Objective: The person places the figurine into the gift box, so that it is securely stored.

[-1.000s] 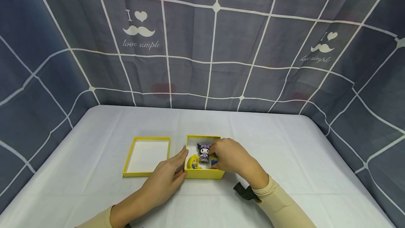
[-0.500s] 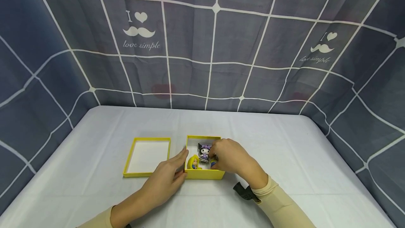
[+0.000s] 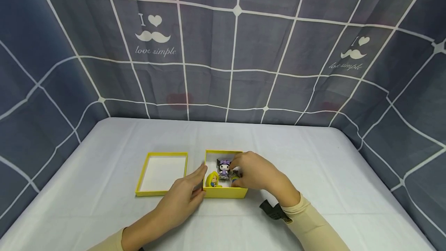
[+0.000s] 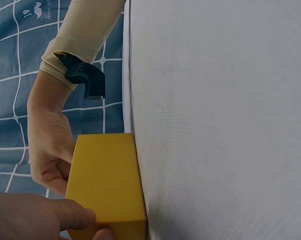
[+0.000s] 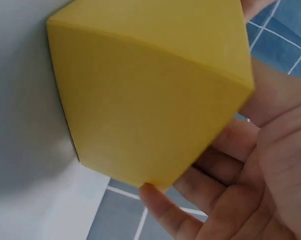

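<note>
An open yellow box (image 3: pixel 224 193) with a white inside stands on the table. My left hand (image 3: pixel 182 195) rests against its left side, fingers nearly straight and thumb by the front corner; in the left wrist view the thumb (image 4: pixel 75 215) touches the yellow wall. Inside the box are a purple-and-black figurine (image 3: pixel 224 169) with a white face and a yellow-haired figurine (image 3: pixel 212 180) at the front left. Reaching over the right wall, my right hand (image 3: pixel 256 171) pinches a small dark, yellow and blue figurine (image 3: pixel 235 177), mostly hidden by the fingers.
The box's shallow yellow-rimmed lid (image 3: pixel 162 195) lies white inside up, left of the box and partly behind the left hand. A white cloth covers the table (image 3: pixel 296 150). A grey gridded curtain (image 3: pixel 209 84) closes off the back and sides. A black strap (image 3: pixel 273 210) hangs at the right wrist.
My right hand has shifted slightly, and more of the figurine at its fingertips shows. The purple-and-black figurine sits a little further left. The left hand stays against the box.
</note>
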Action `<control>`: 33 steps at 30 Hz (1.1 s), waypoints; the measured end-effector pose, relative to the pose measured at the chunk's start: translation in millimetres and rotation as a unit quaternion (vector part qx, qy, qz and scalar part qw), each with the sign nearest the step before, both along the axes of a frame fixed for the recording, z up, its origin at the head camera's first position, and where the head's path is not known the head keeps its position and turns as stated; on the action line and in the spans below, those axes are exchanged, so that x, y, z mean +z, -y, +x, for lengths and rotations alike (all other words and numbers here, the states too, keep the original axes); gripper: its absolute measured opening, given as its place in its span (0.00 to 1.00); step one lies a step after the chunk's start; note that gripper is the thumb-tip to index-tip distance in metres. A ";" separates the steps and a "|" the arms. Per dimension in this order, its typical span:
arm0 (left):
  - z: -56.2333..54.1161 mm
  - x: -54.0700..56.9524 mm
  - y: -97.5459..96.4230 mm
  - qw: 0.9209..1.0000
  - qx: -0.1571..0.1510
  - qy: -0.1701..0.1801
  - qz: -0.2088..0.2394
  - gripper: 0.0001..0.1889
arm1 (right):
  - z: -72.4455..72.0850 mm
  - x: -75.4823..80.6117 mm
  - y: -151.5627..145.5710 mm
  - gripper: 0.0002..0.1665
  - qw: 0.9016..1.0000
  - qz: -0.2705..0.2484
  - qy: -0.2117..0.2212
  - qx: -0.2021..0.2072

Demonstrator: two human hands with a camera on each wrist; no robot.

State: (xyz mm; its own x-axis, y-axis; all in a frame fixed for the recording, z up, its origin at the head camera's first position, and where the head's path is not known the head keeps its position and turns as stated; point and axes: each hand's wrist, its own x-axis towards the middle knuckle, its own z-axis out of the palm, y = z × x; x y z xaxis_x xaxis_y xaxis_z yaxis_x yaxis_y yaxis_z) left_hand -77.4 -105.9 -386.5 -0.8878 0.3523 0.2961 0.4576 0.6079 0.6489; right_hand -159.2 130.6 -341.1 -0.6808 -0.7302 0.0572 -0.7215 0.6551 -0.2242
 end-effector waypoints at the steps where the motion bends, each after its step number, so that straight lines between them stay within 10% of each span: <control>1: 0.2 0.2 0.1 1.000 -0.001 0.000 0.001 0.33 | 0.2 1.5 -1.3 0.21 1.000 -0.004 0.002 -0.006; 33: 9.0 16.0 11.0 0.999 0.010 0.028 0.027 0.27 | 20.1 27.4 11.2 0.28 0.997 -0.070 -0.032 -0.001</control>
